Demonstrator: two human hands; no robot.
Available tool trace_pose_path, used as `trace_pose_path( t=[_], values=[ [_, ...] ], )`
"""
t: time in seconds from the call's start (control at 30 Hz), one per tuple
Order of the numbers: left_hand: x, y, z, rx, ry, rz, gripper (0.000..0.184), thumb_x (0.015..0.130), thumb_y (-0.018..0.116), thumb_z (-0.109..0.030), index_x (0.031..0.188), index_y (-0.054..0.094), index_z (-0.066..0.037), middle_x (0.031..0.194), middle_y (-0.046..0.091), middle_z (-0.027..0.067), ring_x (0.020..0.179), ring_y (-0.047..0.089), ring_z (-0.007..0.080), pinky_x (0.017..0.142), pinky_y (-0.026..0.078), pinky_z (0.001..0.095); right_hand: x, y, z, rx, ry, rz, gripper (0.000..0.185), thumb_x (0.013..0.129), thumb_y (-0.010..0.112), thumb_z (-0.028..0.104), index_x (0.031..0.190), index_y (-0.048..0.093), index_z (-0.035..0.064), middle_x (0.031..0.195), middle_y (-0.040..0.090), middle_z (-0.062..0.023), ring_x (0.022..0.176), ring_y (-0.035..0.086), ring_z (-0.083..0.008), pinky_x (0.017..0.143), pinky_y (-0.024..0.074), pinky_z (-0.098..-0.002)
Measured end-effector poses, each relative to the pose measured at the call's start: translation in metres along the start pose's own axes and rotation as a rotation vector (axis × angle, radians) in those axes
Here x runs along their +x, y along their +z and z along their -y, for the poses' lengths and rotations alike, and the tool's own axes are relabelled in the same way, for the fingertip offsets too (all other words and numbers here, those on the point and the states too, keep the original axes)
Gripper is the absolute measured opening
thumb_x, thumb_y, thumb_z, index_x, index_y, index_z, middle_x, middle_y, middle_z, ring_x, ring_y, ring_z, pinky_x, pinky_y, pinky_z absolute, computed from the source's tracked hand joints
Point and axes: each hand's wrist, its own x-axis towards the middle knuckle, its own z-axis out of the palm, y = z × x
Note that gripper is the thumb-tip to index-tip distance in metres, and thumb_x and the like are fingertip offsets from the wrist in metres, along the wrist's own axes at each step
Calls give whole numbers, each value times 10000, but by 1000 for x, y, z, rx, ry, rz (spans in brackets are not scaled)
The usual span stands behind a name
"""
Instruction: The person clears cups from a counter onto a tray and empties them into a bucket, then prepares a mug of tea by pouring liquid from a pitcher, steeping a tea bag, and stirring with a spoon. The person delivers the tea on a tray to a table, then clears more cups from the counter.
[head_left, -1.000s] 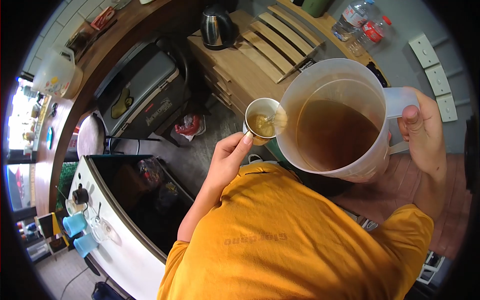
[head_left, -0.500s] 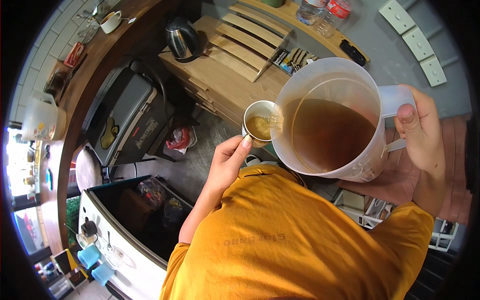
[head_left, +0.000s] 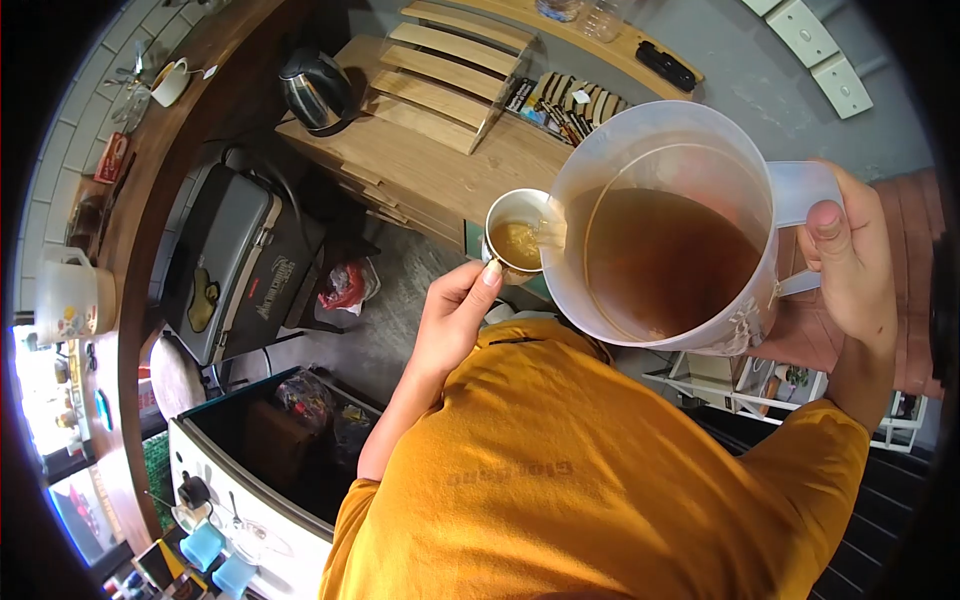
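In my right hand (head_left: pixel 845 250) is the handle of a large translucent plastic pitcher (head_left: pixel 735 320), tilted to the left. Brown liquid (head_left: pixel 670 260) that looks like tea fills much of it and runs over the spout. The stream falls into a small white mug (head_left: pixel 505 207), where the yellowish liquid (head_left: pixel 517 240) is bubbling. My left hand (head_left: pixel 460 310) grips this mug from below left, thumb on its near side. The pitcher's spout sits right at the mug's rim; whether they touch I cannot tell.
An electric kettle (head_left: pixel 315 92) and a slatted wooden rack (head_left: pixel 440 75) stand on the wooden cabinet (head_left: pixel 400 155) ahead. To the left are a dark grill-like case (head_left: pixel 220 265) and an open-topped bin (head_left: pixel 250 415). Another plastic pitcher (head_left: pixel 70 295) rests on the left counter.
My view has shifted, so the kettle and rack sit further left and higher. Liquid keeps running from the pitcher, and the level in the mug looks slightly higher.
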Motion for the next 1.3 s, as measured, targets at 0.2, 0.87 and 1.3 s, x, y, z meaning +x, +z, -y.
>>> trace_pose_path(
  t=[0.2,0.87,1.3],
  values=[
    [4,4,3,-9,-5,52,322,982,531,-267,833,572,16,698,423,-82,668,345,31,577,306,216,-7,-5,-8,-143,-9,-23,657,880,507,621,1002,567,-22,621,386,58,515,311,-18,459,240,-194],
    [10,17,9,13,-2,122,306,984,526,-264,872,597,12,706,431,-82,677,348,33,592,311,210,-32,-16,-19,-65,68,-139,471,941,544,453,1001,624,-8,608,405,85,539,318,0,480,239,-188],
    [6,24,8,44,-14,132,330,986,526,-273,797,554,-4,675,391,-86,655,327,33,573,305,214,-47,-14,-24,-35,87,-181,486,937,555,448,1067,614,-17,640,453,77,558,338,3,492,253,-181]
  ],
)
